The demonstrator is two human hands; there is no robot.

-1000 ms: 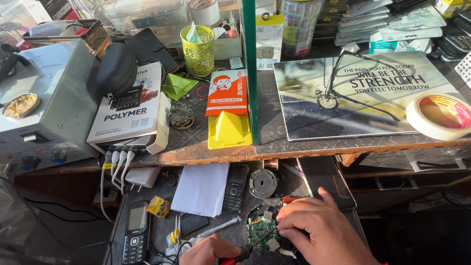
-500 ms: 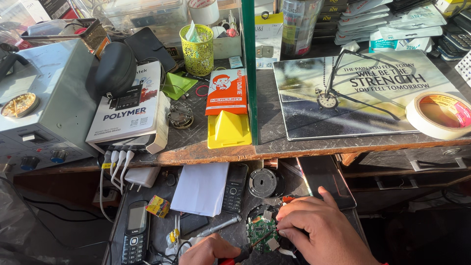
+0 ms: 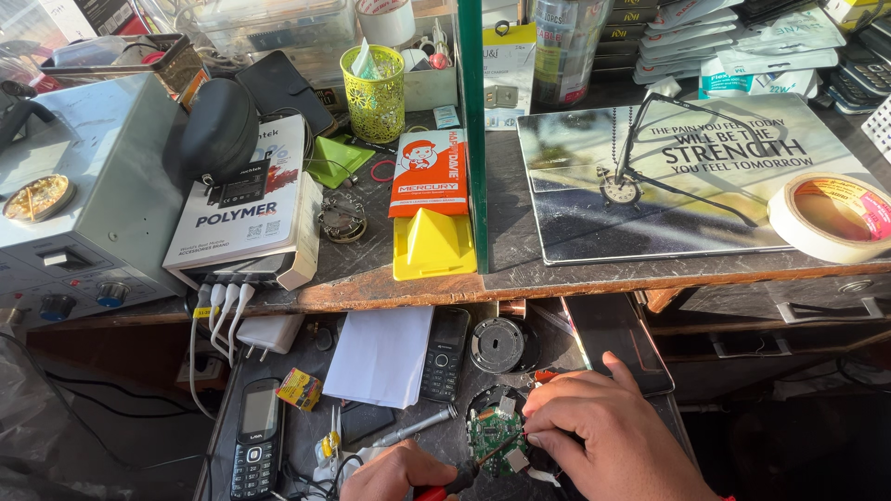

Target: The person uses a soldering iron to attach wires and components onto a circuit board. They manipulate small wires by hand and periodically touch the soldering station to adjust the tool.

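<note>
A small round green circuit board lies on the dark lower work surface near the bottom edge. My right hand rests on the board's right side, fingers pinching its rim. My left hand grips a red-handled tool whose dark tip points up at the board. A grey metal pen-like tool lies just left of the board.
A round grey speaker part, a black keypad phone, white folded paper and another keypad phone lie on the lower surface. The wooden shelf edge above carries a yellow holder, a white box, a tape roll and a grey power unit.
</note>
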